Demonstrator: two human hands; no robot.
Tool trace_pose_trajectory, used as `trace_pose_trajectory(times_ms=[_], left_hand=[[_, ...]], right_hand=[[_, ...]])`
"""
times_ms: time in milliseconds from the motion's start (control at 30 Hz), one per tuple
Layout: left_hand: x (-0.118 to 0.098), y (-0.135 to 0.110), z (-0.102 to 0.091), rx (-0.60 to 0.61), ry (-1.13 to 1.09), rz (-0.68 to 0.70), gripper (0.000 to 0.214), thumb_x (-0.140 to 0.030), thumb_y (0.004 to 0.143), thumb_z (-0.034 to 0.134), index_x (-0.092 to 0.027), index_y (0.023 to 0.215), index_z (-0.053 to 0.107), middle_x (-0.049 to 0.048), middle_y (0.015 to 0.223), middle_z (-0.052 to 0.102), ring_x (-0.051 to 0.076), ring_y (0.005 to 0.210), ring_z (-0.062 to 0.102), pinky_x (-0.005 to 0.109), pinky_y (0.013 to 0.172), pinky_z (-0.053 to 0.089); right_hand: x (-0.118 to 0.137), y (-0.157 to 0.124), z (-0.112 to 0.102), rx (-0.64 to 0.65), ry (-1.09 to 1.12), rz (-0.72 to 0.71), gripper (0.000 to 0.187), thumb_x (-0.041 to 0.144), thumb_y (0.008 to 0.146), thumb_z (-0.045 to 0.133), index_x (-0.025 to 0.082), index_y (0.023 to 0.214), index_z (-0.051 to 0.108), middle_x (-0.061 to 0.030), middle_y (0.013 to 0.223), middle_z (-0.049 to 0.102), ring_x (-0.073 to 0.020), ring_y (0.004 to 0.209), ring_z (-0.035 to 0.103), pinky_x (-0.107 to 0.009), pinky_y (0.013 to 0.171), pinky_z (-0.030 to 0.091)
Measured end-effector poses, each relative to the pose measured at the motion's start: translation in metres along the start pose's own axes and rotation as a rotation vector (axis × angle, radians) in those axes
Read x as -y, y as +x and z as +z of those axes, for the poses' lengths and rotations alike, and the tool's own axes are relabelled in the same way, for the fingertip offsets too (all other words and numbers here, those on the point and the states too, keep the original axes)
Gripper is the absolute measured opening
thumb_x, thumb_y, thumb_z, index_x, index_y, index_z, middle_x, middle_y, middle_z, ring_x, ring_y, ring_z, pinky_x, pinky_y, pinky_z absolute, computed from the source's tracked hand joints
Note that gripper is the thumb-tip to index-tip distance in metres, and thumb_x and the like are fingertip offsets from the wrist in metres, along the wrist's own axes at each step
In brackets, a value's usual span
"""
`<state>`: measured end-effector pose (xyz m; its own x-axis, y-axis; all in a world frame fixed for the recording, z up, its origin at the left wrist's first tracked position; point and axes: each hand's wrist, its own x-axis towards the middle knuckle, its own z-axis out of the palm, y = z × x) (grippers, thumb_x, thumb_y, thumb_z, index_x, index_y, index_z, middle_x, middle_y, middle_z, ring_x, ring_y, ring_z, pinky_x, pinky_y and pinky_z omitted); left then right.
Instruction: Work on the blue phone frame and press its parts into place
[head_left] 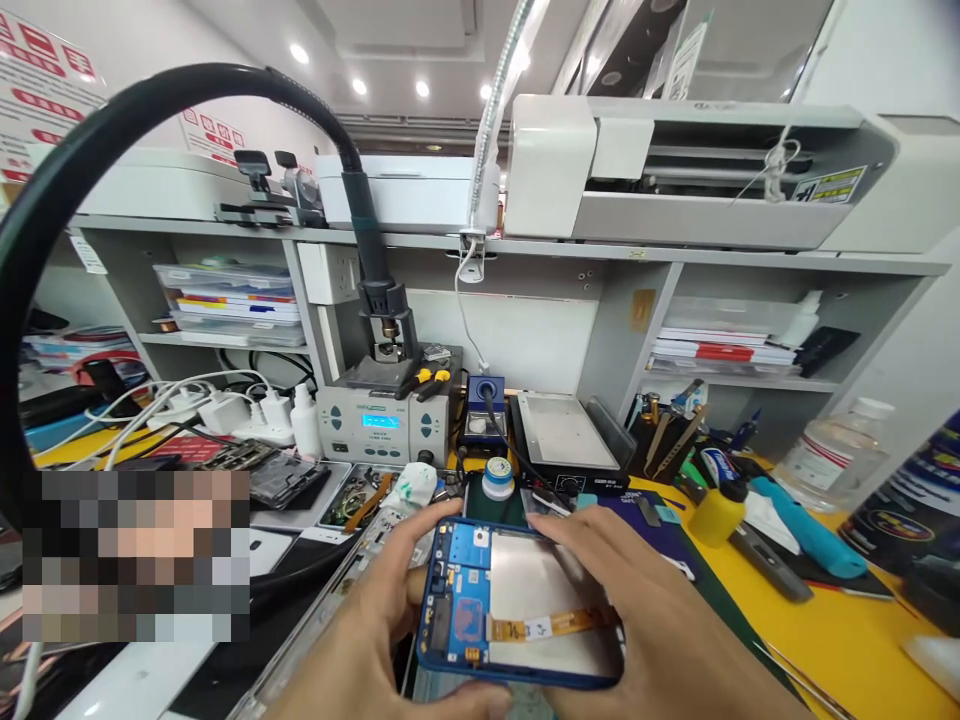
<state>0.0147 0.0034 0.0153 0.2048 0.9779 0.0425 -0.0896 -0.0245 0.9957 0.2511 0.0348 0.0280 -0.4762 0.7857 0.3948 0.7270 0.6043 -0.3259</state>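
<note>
Both my hands hold an opened phone frame point(469, 600) sideways, low in the middle of the view. It is blue, with small boards at its left end and a bare metal plate filling the rest. Across the plate runs an orange flex cable point(577, 622). My left hand point(375, 620) grips the left end, thumb along the lower edge. Around the right end my right hand point(637, 600) is closed, fingers on the upper edge. Just behind the phone lies a green mat with a small round blue-and-white tin point(498, 478) on it.
Behind stand a hot-air station point(386, 425), a soldering iron stand point(484, 400) and a flat heating plate point(566, 430). A black hose point(187, 75) arches over the left. Opened phones point(356, 497) lie left; a yellow bottle point(718, 515) and turquoise tool point(814, 530) lie right.
</note>
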Motion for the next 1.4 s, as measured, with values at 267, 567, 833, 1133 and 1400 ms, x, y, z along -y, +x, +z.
trace_pose_trajectory(times_ms=[267,567,833,1133,1400], left_hand=[[0.008,-0.001,-0.011,-0.084,0.189,0.048,0.102,-0.028,0.070,0.095,-0.034,0.159,0.046,0.0080,0.120,0.081,0.035,0.112,0.079,0.040,0.096,0.068],[0.014,-0.005,-0.021,-0.125,0.200,0.226,0.097,-0.017,0.068,0.096,-0.036,0.155,0.057,0.0083,0.136,0.077,0.038,0.124,0.075,0.044,0.107,0.063],[0.021,-0.005,-0.025,-0.186,0.294,0.230,0.099,-0.015,0.062,0.099,-0.038,0.150,0.061,0.0059,0.145,0.073,0.038,0.131,0.071,0.038,0.106,0.063],[0.017,-0.002,-0.030,-0.112,0.353,0.224,0.100,-0.015,0.064,0.098,-0.041,0.153,0.059,0.0034,0.151,0.070,0.038,0.128,0.073,0.042,0.109,0.061],[0.010,-0.005,-0.034,-0.107,0.346,0.237,0.094,-0.012,0.065,0.096,-0.042,0.149,0.064,-0.0008,0.151,0.069,0.036,0.127,0.074,0.042,0.109,0.060]], right_hand=[[-0.006,-0.002,0.003,-0.135,-0.128,-0.179,0.088,0.029,0.074,0.092,0.022,0.149,0.048,-0.0099,0.125,0.069,-0.0263,0.111,0.073,-0.034,0.092,0.064],[-0.006,-0.003,-0.003,-0.106,-0.241,-0.235,0.098,0.050,0.077,0.094,0.022,0.155,0.042,-0.0119,0.126,0.072,-0.0310,0.111,0.075,-0.040,0.090,0.066],[-0.005,-0.001,-0.001,-0.104,-0.253,-0.237,0.097,0.039,0.075,0.094,0.022,0.155,0.041,-0.0116,0.127,0.071,-0.0302,0.110,0.074,-0.040,0.088,0.066],[-0.003,0.000,-0.001,-0.139,-0.211,-0.228,0.086,0.047,0.076,0.092,0.021,0.145,0.049,-0.0102,0.117,0.069,-0.0273,0.100,0.074,-0.036,0.082,0.065],[0.002,-0.002,-0.001,-0.162,-0.265,-0.234,0.091,0.065,0.076,0.088,0.021,0.146,0.050,-0.0106,0.113,0.069,-0.0273,0.091,0.077,-0.035,0.070,0.065]])
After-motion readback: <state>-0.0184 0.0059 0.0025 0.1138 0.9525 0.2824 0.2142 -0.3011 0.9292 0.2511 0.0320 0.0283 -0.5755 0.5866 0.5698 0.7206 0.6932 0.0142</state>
